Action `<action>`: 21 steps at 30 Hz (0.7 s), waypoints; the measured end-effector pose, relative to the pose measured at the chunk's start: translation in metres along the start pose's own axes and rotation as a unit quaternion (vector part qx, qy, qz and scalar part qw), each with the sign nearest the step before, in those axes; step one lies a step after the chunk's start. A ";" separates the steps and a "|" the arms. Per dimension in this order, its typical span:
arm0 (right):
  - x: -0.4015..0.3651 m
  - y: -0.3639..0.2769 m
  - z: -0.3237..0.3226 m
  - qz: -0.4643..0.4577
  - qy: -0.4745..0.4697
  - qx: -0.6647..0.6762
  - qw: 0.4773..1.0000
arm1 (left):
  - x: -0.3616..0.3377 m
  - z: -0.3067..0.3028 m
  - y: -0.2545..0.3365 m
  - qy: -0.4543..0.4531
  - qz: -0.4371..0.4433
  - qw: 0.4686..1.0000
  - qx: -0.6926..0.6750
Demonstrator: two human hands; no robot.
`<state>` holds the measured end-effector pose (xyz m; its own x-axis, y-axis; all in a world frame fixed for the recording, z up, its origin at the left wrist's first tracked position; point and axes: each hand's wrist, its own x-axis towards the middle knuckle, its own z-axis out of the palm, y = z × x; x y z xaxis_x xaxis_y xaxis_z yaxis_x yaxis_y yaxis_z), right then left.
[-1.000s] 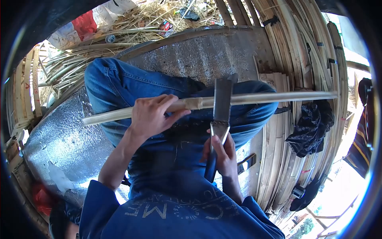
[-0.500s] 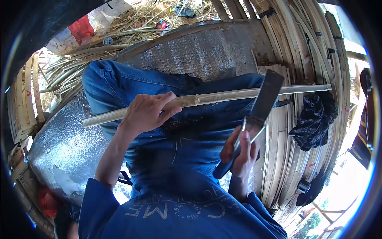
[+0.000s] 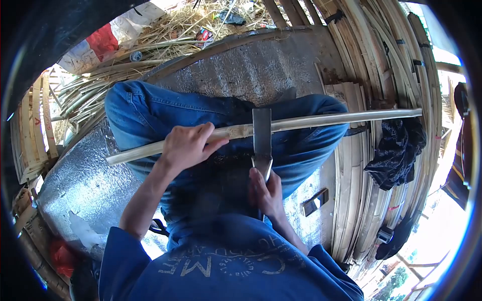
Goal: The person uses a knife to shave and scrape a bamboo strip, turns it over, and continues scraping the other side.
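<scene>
Across my lap lies a long bamboo strip (image 3: 311, 120), a node showing near its middle. My left hand (image 3: 186, 146) is closed over it left of the node, thumb and forefinger pointing right. In my right hand (image 3: 267, 193) is the handle of a machete (image 3: 261, 133) with a broad, square-ended dark blade. The blade points away from me and overlaps the strip just right of the node. Most of the handle is hidden behind my fingers.
Stacked bamboo slats (image 3: 351, 190) line the right side, with a dark cloth (image 3: 396, 153) on them. A phone (image 3: 315, 202) lies on the silvery mat (image 3: 80, 175) by my right knee. Bamboo shavings (image 3: 170, 42) are heaped beyond the mat's far edge.
My right hand has swung the machete left, bringing the blade from the strip's right part to beside the node. The phone has come into sight. My left hand keeps its hold.
</scene>
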<state>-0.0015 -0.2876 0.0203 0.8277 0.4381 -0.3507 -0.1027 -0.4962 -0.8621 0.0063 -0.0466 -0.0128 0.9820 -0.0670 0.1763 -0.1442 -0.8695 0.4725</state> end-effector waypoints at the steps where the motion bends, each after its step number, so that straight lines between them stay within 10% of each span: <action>1: -0.001 -0.004 -0.004 0.032 0.013 0.016 0.999 | 0.001 -0.001 0.000 0.004 0.015 1.000 0.006; 4: -0.010 -0.049 -0.037 0.151 0.065 0.245 0.956 | -0.007 0.002 0.002 -0.008 0.018 1.000 0.011; 6: -0.015 -0.049 -0.062 -0.001 0.054 0.353 0.934 | -0.001 0.003 -0.001 -0.021 -0.001 1.000 0.010; 9: -0.016 -0.048 -0.037 0.042 0.179 0.328 0.927 | 0.001 0.002 0.001 -0.014 0.000 1.000 0.007; 10: -0.009 -0.022 -0.022 0.060 0.104 0.066 0.991 | 0.001 0.001 0.001 -0.010 0.003 1.000 0.011; 13: -0.004 -0.012 -0.002 0.176 0.086 0.119 0.973 | -0.001 -0.005 0.000 0.005 0.029 0.999 0.018; 14: -0.009 -0.011 -0.010 -0.029 0.125 -0.024 0.991 | -0.001 -0.004 0.000 0.002 0.025 1.000 0.016; 16: -0.019 -0.039 -0.050 0.096 0.119 0.291 0.944 | -0.002 -0.003 0.001 -0.009 0.018 0.999 0.028; 19: -0.020 -0.057 -0.060 -0.056 0.237 0.335 0.910 | -0.001 0.001 0.001 -0.017 0.002 1.000 -0.015; 21: -0.014 -0.042 -0.039 0.008 0.185 0.293 0.938 | -0.002 0.004 0.000 -0.006 -0.001 1.000 -0.018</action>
<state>0.0124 -0.3019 0.0757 0.9472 0.0897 -0.3078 -0.3126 0.0452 -0.9488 0.0048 -0.0484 -0.0160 0.9836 -0.0721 0.1654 -0.1471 -0.8515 0.5032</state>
